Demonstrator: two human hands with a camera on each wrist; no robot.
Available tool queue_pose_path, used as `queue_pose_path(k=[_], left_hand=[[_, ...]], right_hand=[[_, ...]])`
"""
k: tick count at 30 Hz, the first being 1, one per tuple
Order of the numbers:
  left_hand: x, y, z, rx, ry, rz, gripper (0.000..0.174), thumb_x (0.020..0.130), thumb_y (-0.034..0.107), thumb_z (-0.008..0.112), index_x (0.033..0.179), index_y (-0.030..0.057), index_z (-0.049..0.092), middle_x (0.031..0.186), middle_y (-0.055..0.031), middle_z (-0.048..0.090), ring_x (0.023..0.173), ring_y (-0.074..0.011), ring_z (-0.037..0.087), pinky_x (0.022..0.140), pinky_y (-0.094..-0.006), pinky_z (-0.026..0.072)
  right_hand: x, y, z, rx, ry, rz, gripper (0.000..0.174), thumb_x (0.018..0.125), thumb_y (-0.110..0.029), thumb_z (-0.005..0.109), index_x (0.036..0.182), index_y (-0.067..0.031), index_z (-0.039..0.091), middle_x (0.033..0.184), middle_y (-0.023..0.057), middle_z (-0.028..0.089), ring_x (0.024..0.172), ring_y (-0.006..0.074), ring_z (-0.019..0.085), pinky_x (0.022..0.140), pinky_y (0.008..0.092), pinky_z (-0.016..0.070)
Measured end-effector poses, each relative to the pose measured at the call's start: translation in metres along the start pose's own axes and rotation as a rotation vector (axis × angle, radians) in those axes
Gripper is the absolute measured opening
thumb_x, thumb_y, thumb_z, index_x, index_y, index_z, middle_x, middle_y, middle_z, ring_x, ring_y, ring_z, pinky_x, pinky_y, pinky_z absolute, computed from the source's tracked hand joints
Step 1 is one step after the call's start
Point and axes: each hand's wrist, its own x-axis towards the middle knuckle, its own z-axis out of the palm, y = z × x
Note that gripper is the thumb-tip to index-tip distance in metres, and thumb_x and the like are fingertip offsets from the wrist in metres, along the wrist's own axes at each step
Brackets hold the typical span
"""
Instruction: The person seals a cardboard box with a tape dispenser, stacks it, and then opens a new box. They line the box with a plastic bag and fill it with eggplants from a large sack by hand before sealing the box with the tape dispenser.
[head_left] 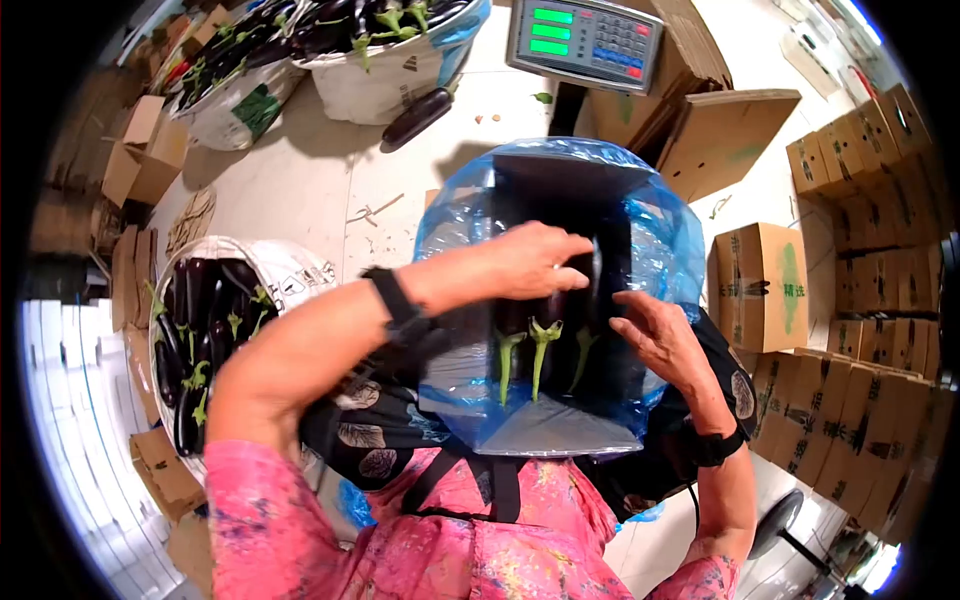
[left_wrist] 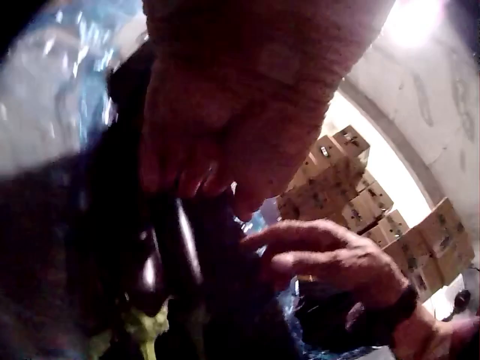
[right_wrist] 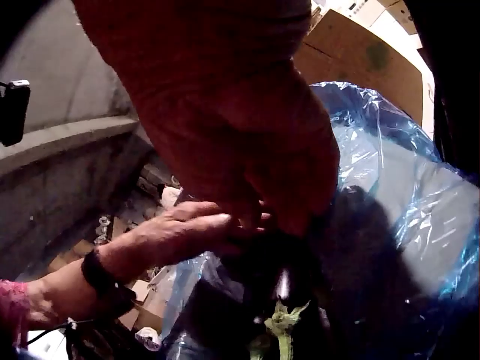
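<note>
A box lined with a blue plastic bag (head_left: 650,230) sits in front of me, with dark purple eggplants (head_left: 545,330) lying in it, green stems toward me. My left hand (head_left: 540,262) reaches across from the left and curls its fingers over the top of one eggplant (left_wrist: 161,255). My right hand (head_left: 655,335) rests on the right of the row, fingers loosely extended against the eggplants. In the left wrist view the left hand (left_wrist: 225,150) fills the top and the right hand (left_wrist: 330,259) lies below. The right wrist view shows the right hand (right_wrist: 255,150), the left hand (right_wrist: 180,232) and the liner (right_wrist: 405,172).
A white sack full of eggplants (head_left: 200,320) stands at my left and two more sacks (head_left: 390,50) stand farther off. One loose eggplant (head_left: 417,115) lies on the floor. A weighing scale (head_left: 585,40) is behind the box. Stacked cardboard boxes (head_left: 870,200) line the right side.
</note>
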Motion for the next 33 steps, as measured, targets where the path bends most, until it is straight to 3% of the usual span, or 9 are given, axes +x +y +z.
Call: queue_pose_path(k=[1, 3, 5, 8, 12, 17, 21, 24, 33], left_hand=[[-0.021, 0.003, -0.021, 0.004, 0.120, 0.068, 0.051, 0.093, 0.031, 0.064, 0.132, 0.0001, 0.056, 0.118, -0.0235, 0.064, 0.113, -0.0387, 0.060, 0.099, -0.0446, 0.0471], [-0.059, -0.003, -0.059, 0.035, 0.216, 0.059, 0.050, 0.094, 0.030, 0.063, 0.133, -0.0009, 0.055, 0.125, -0.0218, 0.063, 0.114, -0.0330, 0.062, 0.099, -0.0406, 0.0483], [-0.096, -0.012, -0.090, -0.283, 0.238, -0.206, 0.042, 0.096, 0.023, 0.060, 0.131, -0.0010, 0.057, 0.115, -0.0165, 0.068, 0.104, -0.0215, 0.066, 0.090, -0.0344, 0.0528], [-0.126, -0.020, -0.104, -0.232, 0.396, -0.370, 0.043, 0.094, 0.026, 0.063, 0.127, -0.0009, 0.060, 0.102, -0.0162, 0.071, 0.091, -0.0212, 0.068, 0.085, -0.0330, 0.0537], [-0.135, 0.006, -0.097, -0.427, 0.310, -0.210, 0.038, 0.096, 0.019, 0.062, 0.129, 0.0003, 0.059, 0.109, -0.0134, 0.070, 0.101, -0.0189, 0.066, 0.087, -0.0321, 0.0530], [-0.120, 0.021, -0.114, -0.090, 0.213, -0.019, 0.036, 0.089, 0.008, 0.065, 0.124, 0.0010, 0.060, 0.104, -0.0157, 0.069, 0.093, -0.0267, 0.068, 0.082, -0.0364, 0.0535], [-0.091, 0.010, -0.131, 0.310, 0.517, 0.038, 0.036, 0.086, 0.007, 0.067, 0.121, 0.0016, 0.063, 0.103, -0.0177, 0.068, 0.094, -0.0341, 0.067, 0.082, -0.0382, 0.0530], [-0.067, 0.006, -0.125, 0.121, 0.672, 0.157, 0.035, 0.086, 0.008, 0.068, 0.119, 0.0004, 0.063, 0.105, -0.0183, 0.068, 0.096, -0.0343, 0.066, 0.084, -0.0383, 0.0526], [-0.038, -0.015, -0.106, -0.070, 0.559, 0.126, 0.037, 0.084, 0.004, 0.070, 0.120, -0.0008, 0.063, 0.113, -0.0179, 0.065, 0.102, -0.0349, 0.063, 0.089, -0.0388, 0.0503]], right_hand=[[0.000, 0.003, 0.000, 0.025, -0.010, 0.029, 0.032, 0.091, -0.020, 0.068, 0.115, 0.0007, 0.064, 0.073, 0.0182, 0.064, 0.063, 0.0299, 0.062, 0.061, 0.0392, 0.0475], [0.000, 0.002, -0.001, 0.068, 0.004, 0.042, 0.031, 0.092, -0.019, 0.068, 0.115, 0.0009, 0.064, 0.073, 0.0164, 0.064, 0.062, 0.0253, 0.061, 0.061, 0.0370, 0.0475], [0.002, -0.005, -0.006, 0.100, 0.059, 0.016, 0.031, 0.093, -0.020, 0.067, 0.115, 0.0010, 0.065, 0.073, 0.0142, 0.065, 0.063, 0.0203, 0.061, 0.062, 0.0350, 0.0482], [0.008, -0.015, -0.017, 0.220, 0.125, 0.036, 0.030, 0.094, -0.021, 0.066, 0.115, 0.0014, 0.065, 0.076, 0.0117, 0.067, 0.067, 0.0157, 0.062, 0.065, 0.0318, 0.0502], [0.018, -0.022, -0.037, 0.274, 0.167, 0.049, 0.029, 0.097, -0.022, 0.064, 0.115, 0.0006, 0.066, 0.086, 0.0077, 0.070, 0.074, 0.0133, 0.065, 0.069, 0.0279, 0.0528], [0.025, 0.003, -0.048, 0.514, 0.347, 0.179, 0.029, 0.099, -0.023, 0.063, 0.118, -0.0015, 0.066, 0.094, 0.0065, 0.070, 0.080, 0.0112, 0.064, 0.071, 0.0250, 0.0504], [0.025, 0.026, -0.055, 0.659, 0.476, 0.291, 0.028, 0.098, -0.025, 0.063, 0.117, -0.0032, 0.066, 0.095, 0.0056, 0.069, 0.078, 0.0094, 0.061, 0.069, 0.0232, 0.0475], [0.021, 0.039, -0.057, 0.734, 0.473, 0.350, 0.028, 0.098, -0.024, 0.063, 0.116, -0.0025, 0.065, 0.095, 0.0064, 0.068, 0.078, 0.0090, 0.059, 0.069, 0.0229, 0.0463], [0.026, 0.004, -0.051, 0.732, 0.419, 0.398, 0.027, 0.098, -0.017, 0.063, 0.116, 0.0018, 0.065, 0.096, 0.0094, 0.069, 0.080, 0.0119, 0.061, 0.074, 0.0256, 0.0485]])
